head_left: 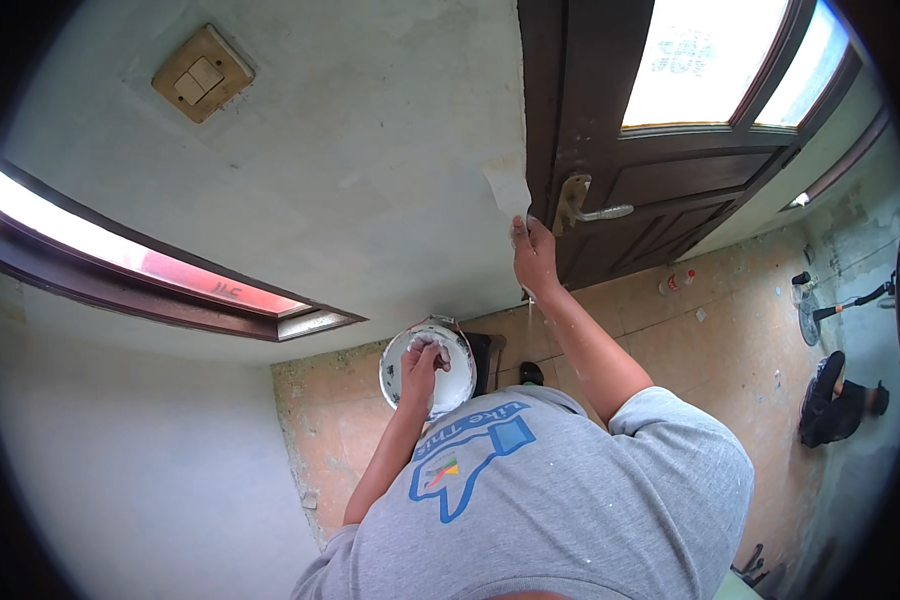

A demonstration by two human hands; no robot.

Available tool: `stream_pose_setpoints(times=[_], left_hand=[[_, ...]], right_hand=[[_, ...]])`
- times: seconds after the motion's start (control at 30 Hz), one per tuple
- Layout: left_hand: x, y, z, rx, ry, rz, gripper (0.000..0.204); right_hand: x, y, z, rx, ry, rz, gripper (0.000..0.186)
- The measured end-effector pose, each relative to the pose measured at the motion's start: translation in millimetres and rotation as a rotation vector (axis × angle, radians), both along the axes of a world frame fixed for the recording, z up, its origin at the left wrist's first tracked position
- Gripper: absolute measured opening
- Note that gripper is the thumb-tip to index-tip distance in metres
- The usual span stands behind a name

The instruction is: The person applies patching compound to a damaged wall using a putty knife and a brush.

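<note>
My right hand (536,258) is raised to the wall beside the door frame. Its fingers pinch a thin, pale putty scraper (510,192), whose wide edge lies against the wall surface. White smears mark the wrist and forearm. Lower and to the left, my left hand (420,368) hovers over a white bucket (387,368) with dark marks on its side. Whitish paste coats the curled fingers of this hand; whatever they hold, if anything, cannot be made out. The bucket's inside looks white, partly hidden by the hand.
A dark wooden door (660,185) with a metal lever handle (605,213) stands right of the wall. A light switch (203,74) sits upper left, above a dark-framed window (140,270). On the tiled floor (660,330) are a bottle (676,282), a fan (812,318) and a dark bag-like bundle (835,405).
</note>
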State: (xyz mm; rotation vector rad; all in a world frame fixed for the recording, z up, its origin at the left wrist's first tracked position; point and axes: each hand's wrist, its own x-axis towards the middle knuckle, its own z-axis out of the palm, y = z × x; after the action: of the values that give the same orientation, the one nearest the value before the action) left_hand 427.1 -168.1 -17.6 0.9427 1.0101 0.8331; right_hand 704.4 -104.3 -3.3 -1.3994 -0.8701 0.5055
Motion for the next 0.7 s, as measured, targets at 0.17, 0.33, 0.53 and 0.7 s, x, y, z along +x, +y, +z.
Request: stream_pose_setpoints(times=[0.17, 0.33, 0.53, 0.7], left_hand=[[-5.6, -1.6, -2.1, -0.046, -0.02, 0.042, 0.012], [-6.4, -4.8, 0.6, -0.062, -0.029, 0.051, 0.014], [-10.9, -8.4, 0.5, -0.033, -0.022, 0.056, 0.014], [-17.0, -8.4, -3.0, -0.042, -0.055, 0.043, 0.013]], right_hand=[[0.8, -10.1, -15.8, -0.106, -0.04, -0.025, 0.036], [0.5, -24.8, -29.7, -0.26, -0.016, -0.039, 0.039], [-21.2, -54.8, -38.9, -0.276, 0.011, -0.035, 0.042], [-26.2, -44.2, -18.7, -0.055, 0.005, 0.0, 0.042]])
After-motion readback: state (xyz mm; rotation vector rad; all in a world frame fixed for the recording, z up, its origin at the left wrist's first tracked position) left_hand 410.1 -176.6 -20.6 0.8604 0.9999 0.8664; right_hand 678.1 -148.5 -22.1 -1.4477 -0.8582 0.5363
